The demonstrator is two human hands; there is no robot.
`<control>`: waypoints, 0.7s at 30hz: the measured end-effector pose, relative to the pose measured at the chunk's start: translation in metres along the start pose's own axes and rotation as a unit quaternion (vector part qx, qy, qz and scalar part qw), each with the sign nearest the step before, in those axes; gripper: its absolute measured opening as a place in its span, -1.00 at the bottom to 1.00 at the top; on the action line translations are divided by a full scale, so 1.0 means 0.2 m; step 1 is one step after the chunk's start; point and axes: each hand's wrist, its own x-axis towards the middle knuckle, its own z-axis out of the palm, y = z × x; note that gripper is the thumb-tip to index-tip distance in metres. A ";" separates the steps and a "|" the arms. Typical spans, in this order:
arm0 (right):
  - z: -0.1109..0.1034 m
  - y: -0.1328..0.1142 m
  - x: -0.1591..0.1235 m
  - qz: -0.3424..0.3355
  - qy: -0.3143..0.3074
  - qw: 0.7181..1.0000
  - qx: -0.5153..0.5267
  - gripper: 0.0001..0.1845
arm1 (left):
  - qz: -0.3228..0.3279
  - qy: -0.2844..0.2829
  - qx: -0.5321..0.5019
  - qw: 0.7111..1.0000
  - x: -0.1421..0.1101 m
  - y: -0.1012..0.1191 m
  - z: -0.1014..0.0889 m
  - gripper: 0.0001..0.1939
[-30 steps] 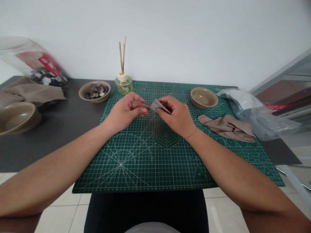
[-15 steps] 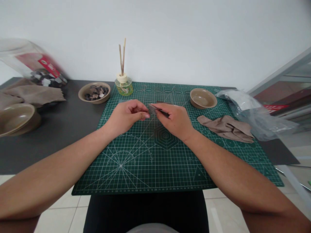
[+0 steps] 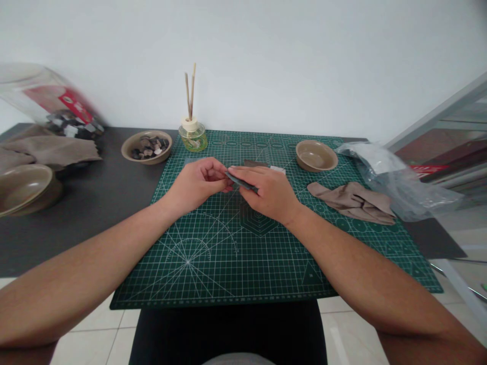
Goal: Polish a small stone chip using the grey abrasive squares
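Over the middle of the green cutting mat, my two hands nearly meet. My right hand is closed on a thin, folded dark grey sheet that looks like sandpaper; its edge points toward my left fingertips. My left hand is pinched, thumb against fingers, right at that sheet's end. Whatever sits in this pinch is too small or hidden to make out. Behind my right hand lie a flat brownish-grey piece and a whitish piece. A bluish-grey piece shows behind my left hand.
A bowl of small dark and brown chunks stands left of a reed diffuser. At right are another bowl, a crumpled brown cloth and a clear plastic bag. Far left: stacked bowls, brown cloth, clear jar.
The grey sheet in my right hand has turned from showing a pale face to a dark edge and face. My right fingers now lie flatter over it; my left fingers have drawn closer together.
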 end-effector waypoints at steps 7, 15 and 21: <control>0.01 0.02 0.01 -0.053 -0.041 0.998 0.004 -0.44 | -0.009 0.016 0.025 1.000 -0.01 0.01 0.00 -0.86; 0.01 -0.01 0.02 -0.032 -0.049 0.997 -0.047 -0.43 | 0.004 0.045 -0.022 0.999 0.00 -0.01 0.00 -0.77; 0.01 -0.01 0.02 0.012 -0.055 0.995 -0.077 -0.42 | -0.017 0.048 -0.008 0.999 -0.01 0.00 0.01 -0.66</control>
